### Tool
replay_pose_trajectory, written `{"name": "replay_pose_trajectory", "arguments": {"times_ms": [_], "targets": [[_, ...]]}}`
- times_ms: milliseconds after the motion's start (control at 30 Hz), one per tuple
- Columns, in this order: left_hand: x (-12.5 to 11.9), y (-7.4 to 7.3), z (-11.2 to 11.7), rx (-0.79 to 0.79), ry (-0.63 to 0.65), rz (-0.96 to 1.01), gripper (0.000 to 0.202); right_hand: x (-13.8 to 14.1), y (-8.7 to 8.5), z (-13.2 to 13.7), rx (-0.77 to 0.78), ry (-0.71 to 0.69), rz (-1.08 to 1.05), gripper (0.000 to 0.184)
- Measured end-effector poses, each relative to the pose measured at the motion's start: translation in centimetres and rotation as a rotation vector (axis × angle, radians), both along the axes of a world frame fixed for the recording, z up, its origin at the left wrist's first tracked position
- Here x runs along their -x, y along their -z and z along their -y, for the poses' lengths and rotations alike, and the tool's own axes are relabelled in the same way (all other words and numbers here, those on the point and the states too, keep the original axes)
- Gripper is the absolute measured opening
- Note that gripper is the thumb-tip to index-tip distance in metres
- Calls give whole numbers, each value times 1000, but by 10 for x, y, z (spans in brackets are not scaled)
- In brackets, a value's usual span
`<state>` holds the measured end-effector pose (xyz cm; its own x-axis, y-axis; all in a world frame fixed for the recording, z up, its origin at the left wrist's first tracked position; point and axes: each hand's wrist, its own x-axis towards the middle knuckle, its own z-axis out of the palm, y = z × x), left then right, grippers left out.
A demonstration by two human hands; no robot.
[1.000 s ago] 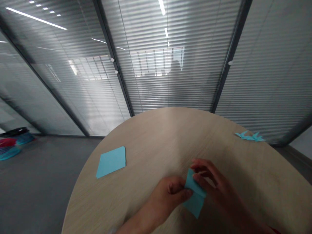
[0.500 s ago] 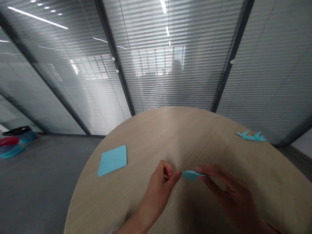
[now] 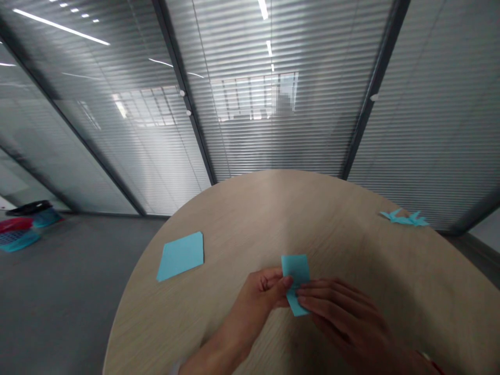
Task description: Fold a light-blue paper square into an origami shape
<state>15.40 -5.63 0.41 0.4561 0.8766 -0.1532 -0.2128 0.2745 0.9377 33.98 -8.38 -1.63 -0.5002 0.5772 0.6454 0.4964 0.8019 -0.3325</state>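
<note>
A small piece of folded blue paper is held between my two hands above the wooden table. My left hand pinches its left edge, thumb on top and fingers behind. The fingers of my right hand lie across its lower right part, close together; whether the right thumb is underneath is hidden. A crease crosses the paper near its middle, and its lower part slants to the right.
A blue paper sheet or stack lies at the table's left. Folded blue paper figures rest near the right rim. Two bins stand on the floor at far left. Glass panels with blinds rise behind the table.
The folded paper was seen nearly edge-on and now turns its broad face toward me. My right hand has shifted left, and its fingers now lie over the paper.
</note>
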Motion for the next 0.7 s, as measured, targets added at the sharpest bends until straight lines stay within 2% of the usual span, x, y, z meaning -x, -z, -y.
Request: {"name": "replay_pose_trajectory", "arguments": {"times_ms": [200, 333, 467, 567, 700], "targets": [[-1, 2, 0, -68, 89, -121, 36, 4, 2, 0, 214, 219, -193, 5], [-2, 8, 1, -92, 101, -153, 41, 2, 4, -6, 350, 323, -307, 8], [-3, 11, 5, -132, 100, -196, 47, 2, 4, -9, 588, 352, -346, 11], [-3, 11, 7, -167, 84, -255, 32, 5, 4, -8, 683, 406, -364, 14], [-3, 11, 8, -195, 42, -422, 19, 8, 4, -6, 690, 439, -465, 24]]}}
